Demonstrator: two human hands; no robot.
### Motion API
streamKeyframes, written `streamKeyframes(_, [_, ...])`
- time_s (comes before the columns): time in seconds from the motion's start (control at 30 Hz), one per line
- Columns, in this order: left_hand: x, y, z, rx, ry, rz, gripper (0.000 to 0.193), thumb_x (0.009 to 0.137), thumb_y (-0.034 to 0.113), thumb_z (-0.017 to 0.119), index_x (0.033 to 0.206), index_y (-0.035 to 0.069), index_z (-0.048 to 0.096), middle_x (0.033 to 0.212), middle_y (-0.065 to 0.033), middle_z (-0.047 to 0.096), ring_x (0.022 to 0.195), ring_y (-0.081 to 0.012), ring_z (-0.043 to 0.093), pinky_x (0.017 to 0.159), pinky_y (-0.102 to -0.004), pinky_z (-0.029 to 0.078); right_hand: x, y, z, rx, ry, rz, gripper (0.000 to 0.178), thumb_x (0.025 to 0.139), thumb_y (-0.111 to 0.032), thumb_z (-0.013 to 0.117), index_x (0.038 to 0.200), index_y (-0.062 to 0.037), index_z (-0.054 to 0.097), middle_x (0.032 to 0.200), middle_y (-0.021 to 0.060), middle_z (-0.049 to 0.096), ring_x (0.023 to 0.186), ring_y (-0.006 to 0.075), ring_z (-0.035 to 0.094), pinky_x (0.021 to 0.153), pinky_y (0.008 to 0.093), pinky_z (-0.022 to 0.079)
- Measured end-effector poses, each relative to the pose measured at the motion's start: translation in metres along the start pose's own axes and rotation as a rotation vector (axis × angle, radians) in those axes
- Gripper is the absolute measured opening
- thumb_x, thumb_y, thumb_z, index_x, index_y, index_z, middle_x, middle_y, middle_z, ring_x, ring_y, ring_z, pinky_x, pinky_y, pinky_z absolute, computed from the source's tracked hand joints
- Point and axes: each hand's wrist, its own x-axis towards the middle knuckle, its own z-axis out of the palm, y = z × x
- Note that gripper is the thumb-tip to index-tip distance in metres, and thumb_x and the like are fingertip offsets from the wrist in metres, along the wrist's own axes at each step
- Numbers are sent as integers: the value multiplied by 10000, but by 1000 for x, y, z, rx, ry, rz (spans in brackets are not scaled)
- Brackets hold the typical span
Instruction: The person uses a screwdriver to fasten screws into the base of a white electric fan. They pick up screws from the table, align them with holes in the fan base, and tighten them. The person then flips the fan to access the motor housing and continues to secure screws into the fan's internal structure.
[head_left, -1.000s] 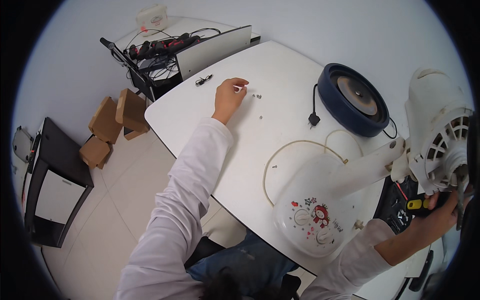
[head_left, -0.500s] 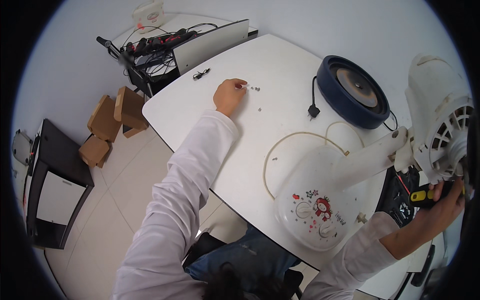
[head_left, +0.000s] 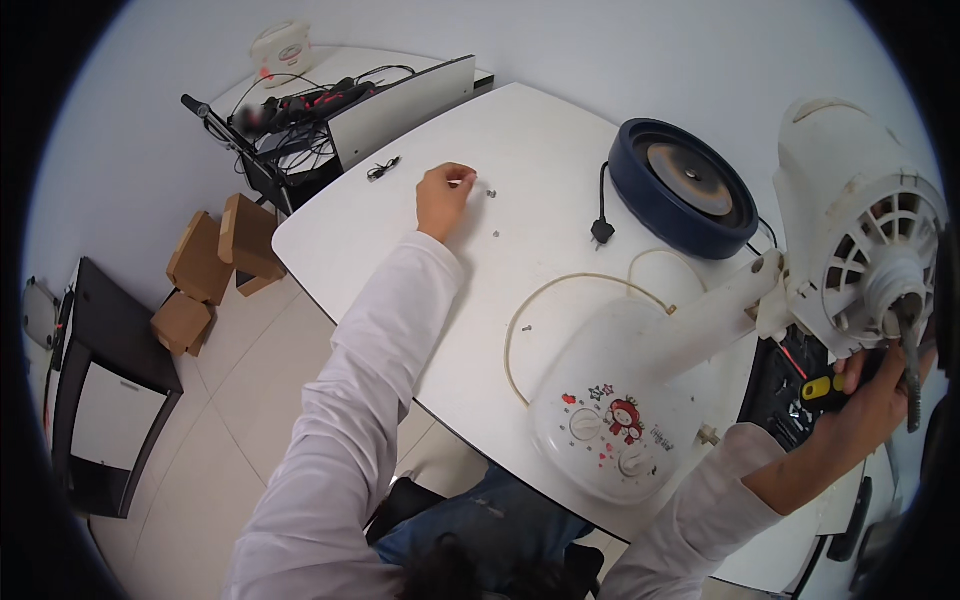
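Over the counter (head_left: 560, 210): left fingers (head_left: 452, 171) near screws (head_left: 491, 194); I can't tell their grasp.
By the fan (head_left: 850, 160): my right fingers (head_left: 853, 369) clutch a screwdriver (head_left: 822, 391).

The left arm (head_left: 365, 390) is stretched far forward, its pale sleeve (head_left: 400, 300) wrinkled and reaching close to the wrist. The left hand (head_left: 438, 208) is turned inward, with the fingers bent and the thumb and forefinger near each other. The right arm (head_left: 715, 510) extends outward to the right, bare above the wrist, and the right hand (head_left: 868, 402) has its fingers curled in a grip, partly hidden.
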Motion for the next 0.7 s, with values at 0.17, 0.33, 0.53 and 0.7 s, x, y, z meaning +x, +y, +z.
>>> streamKeyframes(0.17, [-24,40,-25,-497,-23,-8,141,826,94,588,927,-3,605,879,-73,666,764,-137,611,676,-251,468,14,-7,-17,-30,-11,-89,395,936,-279,386,1197,4,471,671,59,489,385,45,306,408,184,298])
streamKeyframes(0.33, [-108,81,-65,-891,-75,-94,168,834,120,591,960,15,556,928,-73,606,800,-133,544,725,-260,440,9,-38,-71,92,80,-9,534,929,-355,282,1252,51,407,612,23,398,446,57,291,430,180,268])
streamKeyframes(0.53, [-231,105,-90,-982,-135,-261,215,828,141,604,960,-25,570,851,-68,567,757,-150,516,710,-275,425,-51,-80,-128,-84,-202,-145,502,880,-315,423,1200,63,343,838,91,456,560,92,376,543,226,342])
streamKeyframes(0.7, [-297,114,-93,-1158,-407,-278,155,780,23,626,926,-11,585,892,-87,565,794,-164,533,725,-279,437,-119,-99,-133,-646,-661,96,410,798,-162,574,1151,25,486,928,125,532,564,144,507,469,253,385])
